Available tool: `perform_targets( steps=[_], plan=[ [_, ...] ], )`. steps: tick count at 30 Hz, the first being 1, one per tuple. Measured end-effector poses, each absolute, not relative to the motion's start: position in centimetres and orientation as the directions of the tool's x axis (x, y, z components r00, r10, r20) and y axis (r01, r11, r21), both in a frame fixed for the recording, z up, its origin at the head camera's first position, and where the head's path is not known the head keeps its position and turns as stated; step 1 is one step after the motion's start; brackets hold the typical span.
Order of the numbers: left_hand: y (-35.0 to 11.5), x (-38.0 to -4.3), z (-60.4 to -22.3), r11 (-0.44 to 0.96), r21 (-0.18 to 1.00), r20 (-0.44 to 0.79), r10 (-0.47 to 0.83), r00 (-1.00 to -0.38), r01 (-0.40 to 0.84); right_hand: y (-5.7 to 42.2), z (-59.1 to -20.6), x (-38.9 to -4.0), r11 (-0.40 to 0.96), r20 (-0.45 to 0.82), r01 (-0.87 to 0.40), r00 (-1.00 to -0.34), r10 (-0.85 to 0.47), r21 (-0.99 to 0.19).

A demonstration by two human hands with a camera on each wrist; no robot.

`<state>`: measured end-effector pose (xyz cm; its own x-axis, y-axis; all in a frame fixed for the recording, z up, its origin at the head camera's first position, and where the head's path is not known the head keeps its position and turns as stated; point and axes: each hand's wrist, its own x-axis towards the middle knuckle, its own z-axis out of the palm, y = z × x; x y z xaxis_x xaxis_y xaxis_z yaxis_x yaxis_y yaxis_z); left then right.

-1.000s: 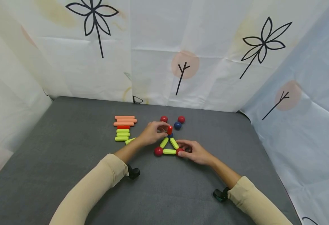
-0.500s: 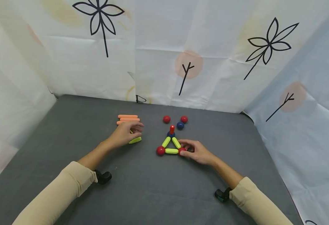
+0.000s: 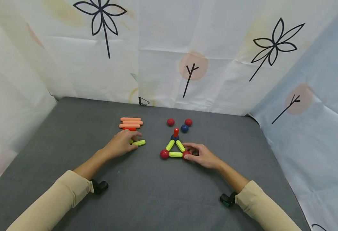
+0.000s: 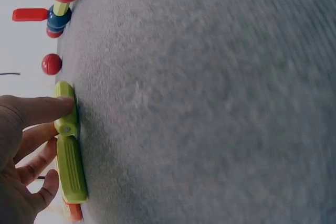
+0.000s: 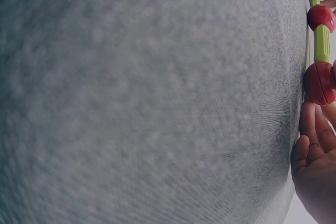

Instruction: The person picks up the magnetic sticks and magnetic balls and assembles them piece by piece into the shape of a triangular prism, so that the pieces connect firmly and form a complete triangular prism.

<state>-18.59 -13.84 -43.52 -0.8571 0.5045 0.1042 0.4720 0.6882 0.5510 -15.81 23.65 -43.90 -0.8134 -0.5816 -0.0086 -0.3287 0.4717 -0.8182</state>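
Person's left hand (image 3: pixel 121 143) pinches green stick (image 3: pixel 139 143) on tabletop (image 3: pixel 163 195); right hand (image 3: pixel 201 156) pinches red ball (image 3: pixel 186 154) at triangle (image 3: pixel 176 154) corner; left wrist view shows second green stick (image 4: pixel 72 169), mostly hand-covered in head view; beyond, orange sticks (image 3: pixel 132 122)

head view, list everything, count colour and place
joined balls: three, two red, one blue, central triangle
joining sticks: three, lime, between joined balls
upright stick: one, red, on blue joined ball
loose balls: three, two red, one blue, farther back
long sticks: three, orange, back left
short stick: one, red, beside the long sticks
loose sticks: at least two, lime, left, partly hidden
table: one, grey, underneath
cloth: count unclear, printed white, around table
wrist cameras: two, black, at wrists
sleeves: two, beige, on arms
left hand: one, at loose sticks
right hand: one, pinching red joined ball
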Motion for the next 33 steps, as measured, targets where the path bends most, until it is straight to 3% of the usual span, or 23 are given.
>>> perform_targets(
  steps=[7,15,23,33],
  plan=[
    [-11.8,-18.3,-43.3,0.513,0.7,0.234,0.492,-0.838,0.497,23.6,-44.0,-16.0,0.475,-0.013,-0.326,-0.814,-0.581,-0.817],
    [-7.8,-17.3,-42.9,0.281,0.82,0.29,0.547,-0.785,0.499,23.5,-44.1,-16.0,0.483,-0.011,-0.334,-0.813,-0.582,-0.809],
    [-6.4,-16.6,-43.6,0.276,0.792,0.266,0.646,-0.716,0.544,23.3,-43.9,-16.0,0.482,-0.019,-0.327,-0.812,-0.583,-0.813],
    [-6.6,-17.1,-44.7,0.374,0.779,0.151,0.667,-0.73,0.503,23.4,-43.3,-16.4,0.485,-0.046,-0.308,-0.807,-0.589,-0.818]
  ],
)
